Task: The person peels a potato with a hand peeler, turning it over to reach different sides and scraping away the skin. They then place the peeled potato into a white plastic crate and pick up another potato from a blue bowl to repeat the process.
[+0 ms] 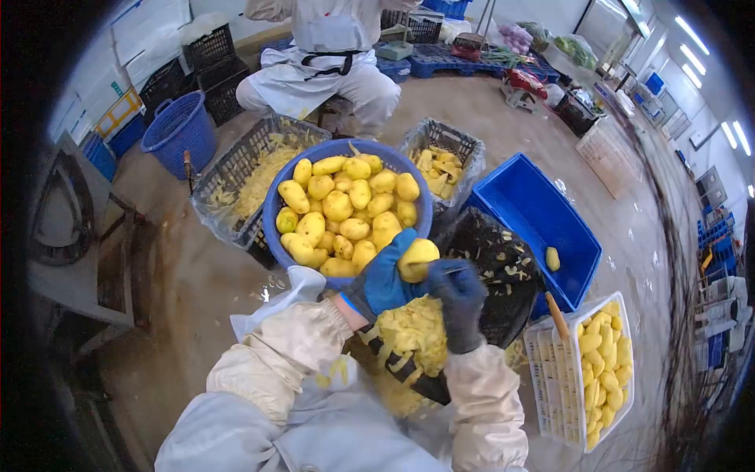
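My left hand (387, 279), in a blue glove, is closed around a pale yellow potato (418, 260) above my lap. Close at its right side is my right hand (458, 303) in a dark blue glove, fingers closed on a thin peeler (455, 271), mostly hidden by the glove. Below both hands, a heap of peelings (413, 334) lies on dark material. Just beyond my left hand stands a round blue basin (271, 216) full of yellow potatoes (338, 206). A black surface (491, 279) strewn with peel scraps is right of my right hand.
A blue bin (525, 204) holds one potato (553, 259). At right, a white crate (550, 377) contains peeled potatoes (604, 370); a wooden handle (557, 316) rises by it. Lined black crates (224, 185) flank the basin. A person (334, 59) sits opposite.
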A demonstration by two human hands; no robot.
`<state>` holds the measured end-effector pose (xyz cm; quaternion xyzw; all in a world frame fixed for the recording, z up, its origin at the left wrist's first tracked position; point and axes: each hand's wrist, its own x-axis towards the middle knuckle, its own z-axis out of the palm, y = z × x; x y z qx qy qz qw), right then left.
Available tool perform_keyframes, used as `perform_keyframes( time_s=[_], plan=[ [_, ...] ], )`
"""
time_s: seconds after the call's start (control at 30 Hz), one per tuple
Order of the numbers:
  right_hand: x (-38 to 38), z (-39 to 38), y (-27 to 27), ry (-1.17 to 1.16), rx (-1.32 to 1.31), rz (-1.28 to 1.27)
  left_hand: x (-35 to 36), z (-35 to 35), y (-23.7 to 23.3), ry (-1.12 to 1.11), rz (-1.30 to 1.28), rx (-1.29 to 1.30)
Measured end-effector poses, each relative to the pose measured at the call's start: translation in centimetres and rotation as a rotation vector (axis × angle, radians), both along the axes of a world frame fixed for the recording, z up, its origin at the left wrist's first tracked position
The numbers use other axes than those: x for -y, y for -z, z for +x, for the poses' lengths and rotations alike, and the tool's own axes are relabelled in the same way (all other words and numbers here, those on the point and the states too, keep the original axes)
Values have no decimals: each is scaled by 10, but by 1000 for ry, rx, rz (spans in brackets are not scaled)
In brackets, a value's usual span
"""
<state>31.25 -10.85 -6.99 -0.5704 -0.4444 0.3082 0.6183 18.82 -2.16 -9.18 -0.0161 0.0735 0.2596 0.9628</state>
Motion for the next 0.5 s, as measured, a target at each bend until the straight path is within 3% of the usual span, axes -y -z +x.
perform_keyframes(
  time_s=[0.03,0.1,0.13,0.2,0.23,0.3,0.37,0.4,0.47,0.5],
  plan=[
    [1,-13,1,-57,307,89,0,-2,1,-3,-3,-1],
    [-2,-16,-4,-55,596,170,1,-8,3,-51,135,-121],
    [-1,-15,-8,-60,596,167,2,-6,1,-12,43,-120],
    [0,-5,-16,-37,-63,-48,4,-8,-4,-16,99,-78],
    [-4,6,-13,83,-98,4,6,-7,-10,-18,156,-35],
    [-13,55,8,292,-198,102,18,-7,-14,-277,530,-520],
    [-7,70,1,327,-146,43,10,-12,-15,17,114,-214],
    [-6,72,1,340,-130,24,7,-13,-15,20,115,-215],
    [-8,32,-25,71,-335,40,3,-14,-13,8,42,-48],
    [-6,13,-32,11,-290,-1,4,-15,-13,10,40,-49]
  ],
)
